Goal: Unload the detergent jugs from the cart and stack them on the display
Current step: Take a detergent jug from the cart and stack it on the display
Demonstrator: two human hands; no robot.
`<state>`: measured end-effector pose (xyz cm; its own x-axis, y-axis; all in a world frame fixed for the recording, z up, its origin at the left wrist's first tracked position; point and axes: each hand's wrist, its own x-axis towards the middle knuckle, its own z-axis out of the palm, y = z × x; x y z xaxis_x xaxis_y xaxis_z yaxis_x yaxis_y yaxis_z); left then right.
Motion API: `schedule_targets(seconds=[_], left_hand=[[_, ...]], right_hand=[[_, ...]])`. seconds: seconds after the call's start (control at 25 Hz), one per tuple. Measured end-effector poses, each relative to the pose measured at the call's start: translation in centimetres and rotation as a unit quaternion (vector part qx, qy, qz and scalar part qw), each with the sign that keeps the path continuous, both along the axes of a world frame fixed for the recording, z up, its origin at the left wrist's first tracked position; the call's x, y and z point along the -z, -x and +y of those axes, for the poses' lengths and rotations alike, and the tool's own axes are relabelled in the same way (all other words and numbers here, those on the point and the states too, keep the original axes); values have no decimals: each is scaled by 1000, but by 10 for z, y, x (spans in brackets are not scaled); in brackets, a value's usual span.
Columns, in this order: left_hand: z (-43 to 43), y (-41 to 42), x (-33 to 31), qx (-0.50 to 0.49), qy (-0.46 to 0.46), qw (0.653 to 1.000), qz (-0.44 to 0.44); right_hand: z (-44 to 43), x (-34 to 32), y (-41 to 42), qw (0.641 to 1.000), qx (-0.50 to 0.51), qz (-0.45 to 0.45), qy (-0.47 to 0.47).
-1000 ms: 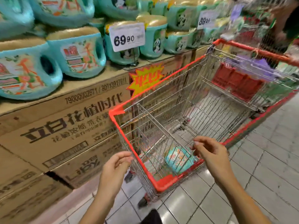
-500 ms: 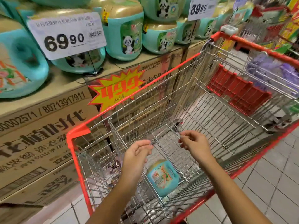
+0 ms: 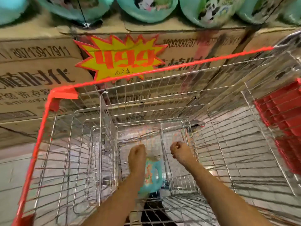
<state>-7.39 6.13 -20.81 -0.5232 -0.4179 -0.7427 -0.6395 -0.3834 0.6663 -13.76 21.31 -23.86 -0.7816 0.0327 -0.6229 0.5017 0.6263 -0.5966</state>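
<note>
Left hand [image 3: 136, 154] and right hand [image 3: 179, 151] over teal jug [image 3: 152, 177] in cart [image 3: 63, 94].
Sign [image 3: 123, 59] reads "499"; both grips curled, contents unclear.

A yellow starburst price sign [image 3: 121, 58] w/ red edge & red "499" is seen stuck on brown cartons [image 3: 35, 75] printed w/ black chars & nos., a thin black wire [image 3: 81, 10] is seen top left, & pale tiled floor [image 3: 14, 170] lower left.

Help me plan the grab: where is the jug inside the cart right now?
Head view, low centre: the teal detergent jug lies on the floor of the cart, below and between the left hand and right hand, partly behind the left forearm.
</note>
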Motion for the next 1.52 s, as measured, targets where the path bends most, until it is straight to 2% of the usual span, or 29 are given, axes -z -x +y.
schedule_targets(seconds=[0.16,0.28,0.44,0.52,0.68,0.84,1.08,1.24,1.4,1.52], left_hand=[[-2,-5,74,-2,8,995,-99],[-12,-11,138,-61,-19,989,-130],[-16,-28,208,-70,-10,985,-160],[-16,-38,233,-37,2,985,-171],[-21,-50,253,-16,-73,987,-144],[-21,-49,248,-36,-105,985,-131],[-12,-31,210,-69,-108,987,-100],[-9,-4,166,-76,-138,987,-33],[-11,28,99,-45,-114,992,31],[-16,47,45,-24,-84,991,104]], right_hand=[[12,73,-6,995,-31,-81,-38],[14,134,-13,991,-45,-121,-46],[13,202,-37,985,19,-172,16],[9,226,-54,974,63,-197,97],[1,252,-70,957,118,-182,192],[-6,239,-74,962,85,-185,182],[-2,198,-56,975,105,-138,136],[4,152,-22,985,100,-79,120],[2,87,13,989,97,31,108],[-3,28,27,978,109,130,119]])
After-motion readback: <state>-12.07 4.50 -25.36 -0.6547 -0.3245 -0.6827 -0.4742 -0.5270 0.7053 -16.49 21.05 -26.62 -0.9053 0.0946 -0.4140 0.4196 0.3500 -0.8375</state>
